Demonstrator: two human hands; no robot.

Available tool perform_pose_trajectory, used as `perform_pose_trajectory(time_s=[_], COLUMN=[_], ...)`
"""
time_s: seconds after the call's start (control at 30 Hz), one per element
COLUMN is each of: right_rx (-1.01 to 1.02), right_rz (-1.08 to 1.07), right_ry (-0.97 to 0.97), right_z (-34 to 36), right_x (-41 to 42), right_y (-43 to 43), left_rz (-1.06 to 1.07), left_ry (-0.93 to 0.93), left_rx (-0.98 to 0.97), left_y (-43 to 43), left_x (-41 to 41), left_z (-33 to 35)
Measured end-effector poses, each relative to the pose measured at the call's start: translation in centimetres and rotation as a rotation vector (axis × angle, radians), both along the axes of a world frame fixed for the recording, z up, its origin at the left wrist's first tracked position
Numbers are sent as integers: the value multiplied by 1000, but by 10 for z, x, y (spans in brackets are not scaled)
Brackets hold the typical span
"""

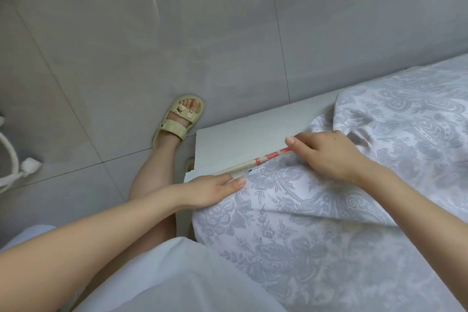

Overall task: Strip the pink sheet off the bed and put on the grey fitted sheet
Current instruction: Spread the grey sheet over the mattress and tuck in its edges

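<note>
Head view: the grey fitted sheet [329, 223] covers the bed at lower right. The left hand [211, 191] presses flat on its corner, the right hand [329, 157] curls round a fold beside the red-patterned trim [269, 156]. A tiny dark tag there is unreadable.

There are two hands, the left hand [212, 190] at the bed's corner and the right hand [326, 154] a little further along the bed's edge. Two bare arms lead to them. One grey sheet [316, 223] with flowers lies over the bed. One cream strip with red marks [266, 157] shows along the edge between the hands. There is one white bed board [253, 132]. One yellow sandal [178, 119] stands on the floor near the bed's corner, with one foot in it. It has two straps and two tiny charms. One white cord [10, 159] lies far from the bed. The floor [152, 33] shows at least four big grey tiles.
</note>
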State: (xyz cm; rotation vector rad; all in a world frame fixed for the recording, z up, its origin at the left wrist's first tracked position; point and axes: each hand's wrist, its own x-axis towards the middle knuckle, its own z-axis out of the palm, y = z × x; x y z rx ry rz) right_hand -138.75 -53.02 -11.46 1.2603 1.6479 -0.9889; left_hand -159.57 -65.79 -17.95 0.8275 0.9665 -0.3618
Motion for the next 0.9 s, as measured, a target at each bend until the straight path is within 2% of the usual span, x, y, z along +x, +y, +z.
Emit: perform_pose_trajectory(time_s=[0.07, 0.13, 0.23, 0.3, 0.33, 0.4, 0.43, 0.53, 0.63, 0.7, 0.77, 0.83, 0.9], right_rx=[-67, -189, -330, -433, -464, -468, -444, -199, 149, 150, 111, 114, 215], right_rz=[105, 152, 105, -17, -88, -144, -148, -32, 198, 235, 214, 195, 197], right_ry=[63, -16, -181, -256, -295, -346, -348, -260, -17, 85, 59, 27, 109], right_z=[5, 1, -13, -24, -28, -31, -32, -28, -10, -5, -10, -11, -1], right_x=[-12, -24, -35, -36, -36, -34, -34, -41, -54, -61, -62, -66, -67], right_y=[-15, -20, -16, -15, -15, -18, -19, -21, -49, -81, -95, -89, -85], left_rz=[37, 71, 176, 247, 290, 452, 524, 588, 757, 820, 838, 836, 871], left_ry=[-5, 38, 244, 374, 399, 332, 279, 244, 177, 145, 135, 152, 218], left_rx=[1, 65, 331, 486, 484, 298, 208, 160, -5, -145, -237, -223, -139], left_y=[-1, -1, -6, -16, -24, -42, -50, -63, -62, -58, -56, -48, -39], left_x=[0, 1, -4, -12, -15, -18, -16, -5, 0, -3, -6, -11, -18], left_z=[-2, 1, 10, 21, 26, 30, 32, 26, 10, 2, 0, 8, 20])
